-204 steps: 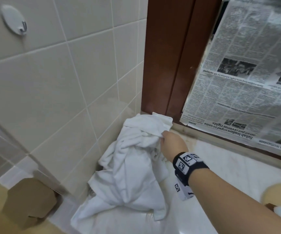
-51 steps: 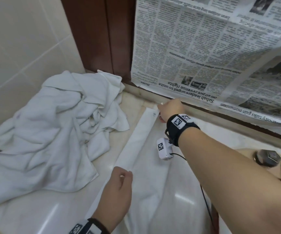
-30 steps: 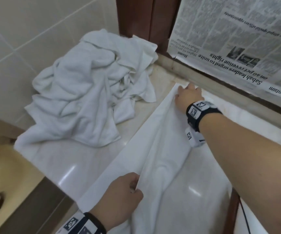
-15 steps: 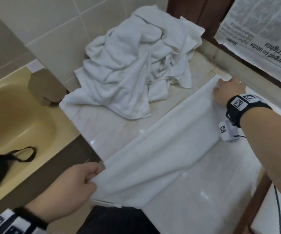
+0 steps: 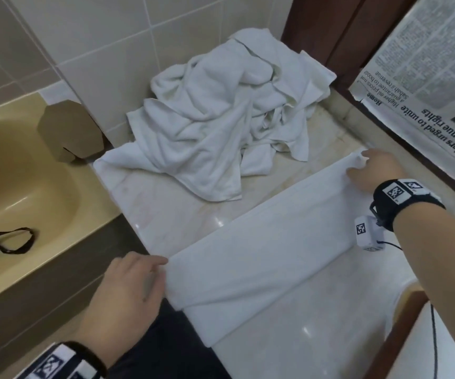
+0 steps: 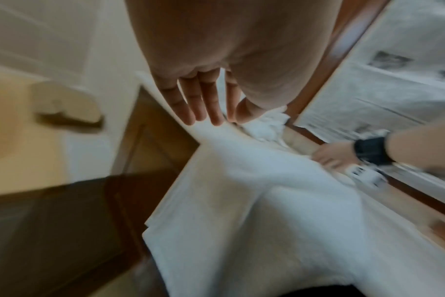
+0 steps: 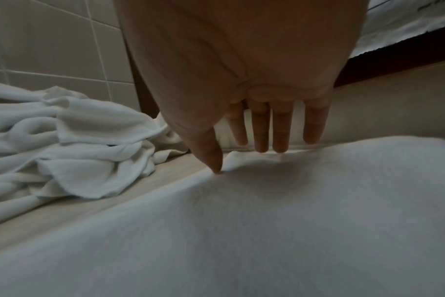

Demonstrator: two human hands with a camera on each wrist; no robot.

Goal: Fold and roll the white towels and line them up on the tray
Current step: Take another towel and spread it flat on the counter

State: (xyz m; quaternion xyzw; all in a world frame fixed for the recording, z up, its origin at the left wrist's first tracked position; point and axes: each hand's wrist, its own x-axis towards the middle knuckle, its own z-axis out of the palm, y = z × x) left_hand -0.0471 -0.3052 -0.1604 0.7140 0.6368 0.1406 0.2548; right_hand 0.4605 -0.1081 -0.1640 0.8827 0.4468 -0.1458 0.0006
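Both hands lie flat with straight fingers: the left hand (image 5: 127, 291) at the near end, the right hand (image 5: 371, 170) at the far end, spreading the folded towel (image 5: 261, 247) smooth on the marble surface (image 5: 171, 214); neither grip holds anything.

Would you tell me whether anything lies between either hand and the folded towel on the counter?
Nothing visible does. The left hand touches the folded towel at its near end, and the right hand rests on its far end. The heap of unfolded towels lies apart, beyond it.
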